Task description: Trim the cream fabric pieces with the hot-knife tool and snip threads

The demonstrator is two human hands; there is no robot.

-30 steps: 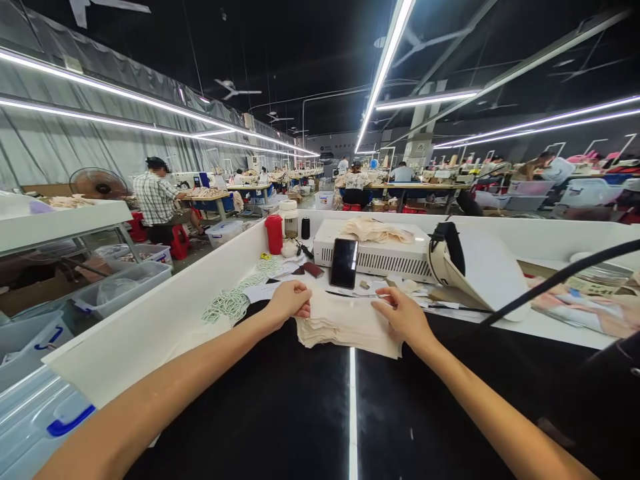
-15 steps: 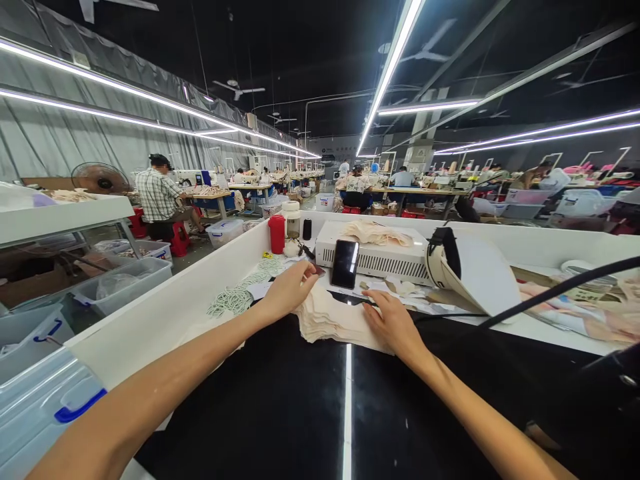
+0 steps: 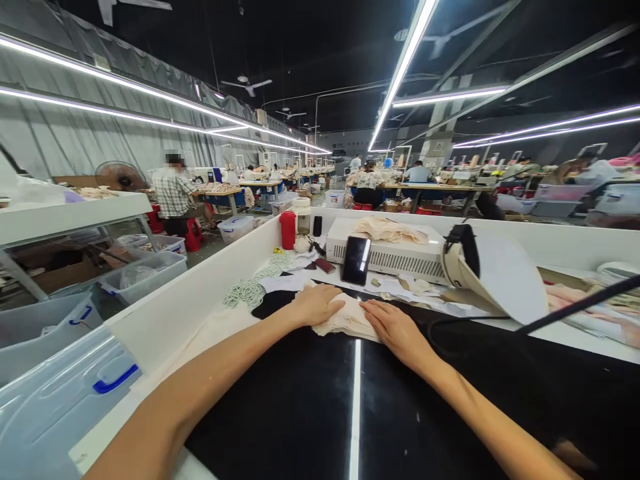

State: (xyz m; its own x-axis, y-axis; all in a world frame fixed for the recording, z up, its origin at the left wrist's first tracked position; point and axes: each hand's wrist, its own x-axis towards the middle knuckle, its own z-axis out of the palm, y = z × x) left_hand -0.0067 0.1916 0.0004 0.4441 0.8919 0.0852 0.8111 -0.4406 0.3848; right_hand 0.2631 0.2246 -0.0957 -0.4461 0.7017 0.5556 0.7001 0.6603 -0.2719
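Wearer's body, head view: two forearms + hands only. Left hand (image 3: 316, 305) bare, no glove, no ring or watch visible. Right hand (image 3: 395, 328) same: bare, no glove, nothing on wrist. Both forearms bare up to frame edge, no sleeve in view. Nails short, no polish discernible.

Long white tube lights (image 3: 400, 73) run along a dark ceiling and give bright, even light over the benches; the ceiling itself stays near black. One tube mirrors as a thin white streak (image 3: 355, 400) on the glossy black worktop (image 3: 280, 413). Shadows under the hands are soft and faint. The wide lens bends straight lines and stretches the forearms at the lower edge. The near field is sharp; far workers are small, one face is blurred
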